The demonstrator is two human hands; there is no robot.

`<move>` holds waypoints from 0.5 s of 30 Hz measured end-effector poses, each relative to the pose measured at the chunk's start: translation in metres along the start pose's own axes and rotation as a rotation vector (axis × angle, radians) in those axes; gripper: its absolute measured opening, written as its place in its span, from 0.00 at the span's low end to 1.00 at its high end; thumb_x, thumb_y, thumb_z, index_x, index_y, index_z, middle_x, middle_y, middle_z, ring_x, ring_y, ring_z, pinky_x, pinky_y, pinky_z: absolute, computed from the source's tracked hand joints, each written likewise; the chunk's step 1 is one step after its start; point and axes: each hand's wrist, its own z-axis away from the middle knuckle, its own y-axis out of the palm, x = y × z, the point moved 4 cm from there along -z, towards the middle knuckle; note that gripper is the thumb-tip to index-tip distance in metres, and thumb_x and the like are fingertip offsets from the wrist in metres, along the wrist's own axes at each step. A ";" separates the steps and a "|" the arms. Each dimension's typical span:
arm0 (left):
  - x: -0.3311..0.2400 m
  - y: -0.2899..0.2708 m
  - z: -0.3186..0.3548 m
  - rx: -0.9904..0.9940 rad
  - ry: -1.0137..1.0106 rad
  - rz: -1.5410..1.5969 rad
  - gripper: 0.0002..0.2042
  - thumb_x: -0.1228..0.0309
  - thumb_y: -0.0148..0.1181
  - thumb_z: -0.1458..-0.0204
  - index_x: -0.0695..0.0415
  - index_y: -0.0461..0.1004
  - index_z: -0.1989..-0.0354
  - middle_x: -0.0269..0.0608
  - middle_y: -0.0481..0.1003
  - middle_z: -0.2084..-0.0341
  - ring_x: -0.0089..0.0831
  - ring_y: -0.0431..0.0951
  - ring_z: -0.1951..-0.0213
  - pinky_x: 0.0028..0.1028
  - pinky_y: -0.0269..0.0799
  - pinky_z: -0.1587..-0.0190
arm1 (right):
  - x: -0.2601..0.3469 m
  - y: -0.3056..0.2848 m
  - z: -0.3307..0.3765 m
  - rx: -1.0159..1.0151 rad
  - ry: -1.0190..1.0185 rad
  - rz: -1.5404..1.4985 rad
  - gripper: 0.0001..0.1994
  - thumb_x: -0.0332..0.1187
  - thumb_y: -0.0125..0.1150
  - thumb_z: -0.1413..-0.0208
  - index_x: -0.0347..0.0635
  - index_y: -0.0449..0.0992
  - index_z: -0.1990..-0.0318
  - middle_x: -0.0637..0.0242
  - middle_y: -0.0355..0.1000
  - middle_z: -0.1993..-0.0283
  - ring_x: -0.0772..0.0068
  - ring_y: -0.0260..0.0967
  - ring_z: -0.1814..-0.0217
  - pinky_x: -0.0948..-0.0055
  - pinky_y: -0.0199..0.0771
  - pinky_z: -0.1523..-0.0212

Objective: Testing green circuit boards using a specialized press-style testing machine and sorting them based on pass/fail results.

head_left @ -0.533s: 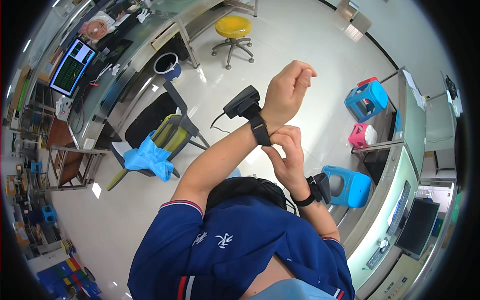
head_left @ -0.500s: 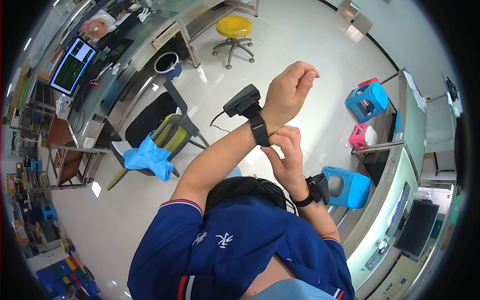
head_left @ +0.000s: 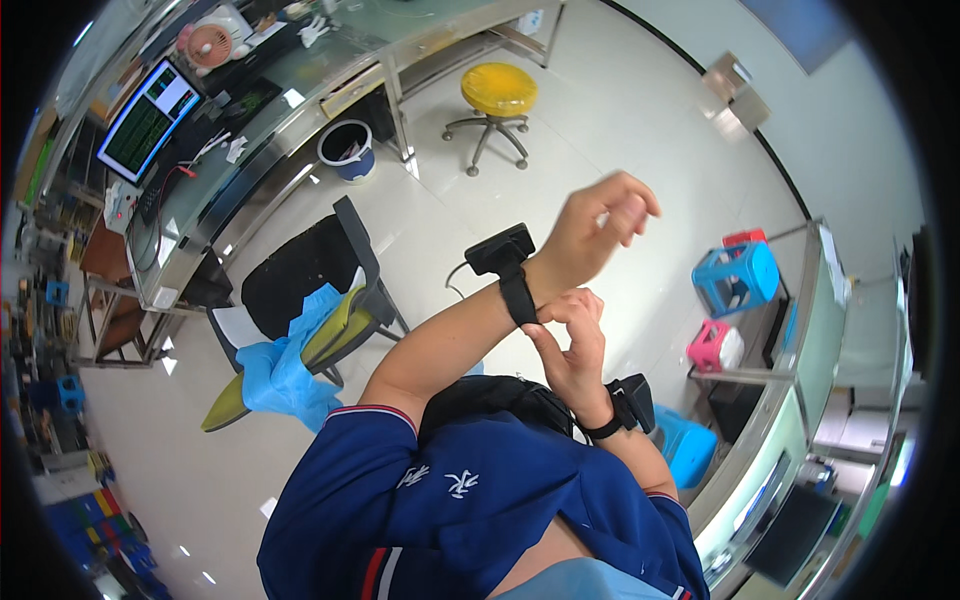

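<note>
My left arm reaches up across the middle, and my left hand point(head_left: 598, 230) is raised over the floor. Its fingers are loosely curled and somewhat apart, a little blurred, with nothing in them. A black strap point(head_left: 518, 298) circles that wrist and carries a black box-shaped device point(head_left: 502, 250) with a thin cable. Thumb and fingertips of my right hand point(head_left: 575, 345) pinch the strap's edge on the underside of the left wrist. On my right wrist sits a similar black device point(head_left: 630, 402) on its own strap.
A chair point(head_left: 290, 270) with light blue cloth point(head_left: 285, 380) on it stands at left. Beyond are a bucket point(head_left: 345, 150), a yellow stool point(head_left: 498, 90) and a bench with a monitor point(head_left: 150, 120). Blue stools point(head_left: 735, 278) and a pink stool point(head_left: 712, 345) line the right-hand bench.
Both hands sit lower in the picture as the view shifts. My left hand's fingers have loosened from a tighter curl. My right hand stays at the left wrist strap.
</note>
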 end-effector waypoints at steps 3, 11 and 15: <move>0.003 -0.039 -0.042 -0.031 0.251 -0.426 0.13 0.64 0.45 0.35 0.57 0.73 0.66 0.33 0.71 0.77 0.19 0.71 0.75 0.23 0.69 0.72 | -0.016 0.017 -0.055 0.048 -0.039 0.007 0.11 0.25 0.70 0.54 0.44 0.73 0.65 0.69 0.73 0.66 0.61 0.67 0.58 0.63 0.57 0.49; 0.015 -0.183 -0.102 -0.294 -0.100 0.561 0.20 0.54 0.38 0.34 0.58 0.72 0.61 0.35 0.70 0.75 0.26 0.67 0.75 0.28 0.66 0.64 | -0.079 0.102 -0.170 0.161 -0.164 -0.166 0.12 0.32 0.73 0.55 0.45 0.75 0.64 0.70 0.74 0.65 0.64 0.67 0.57 0.64 0.58 0.48; 0.024 -0.263 -0.117 -0.344 -0.065 0.891 0.23 0.50 0.37 0.36 0.57 0.73 0.64 0.35 0.70 0.77 0.27 0.66 0.75 0.30 0.65 0.63 | -0.091 0.153 -0.228 0.292 -0.201 -0.308 0.12 0.32 0.73 0.57 0.46 0.78 0.65 0.71 0.74 0.65 0.66 0.68 0.57 0.64 0.58 0.49</move>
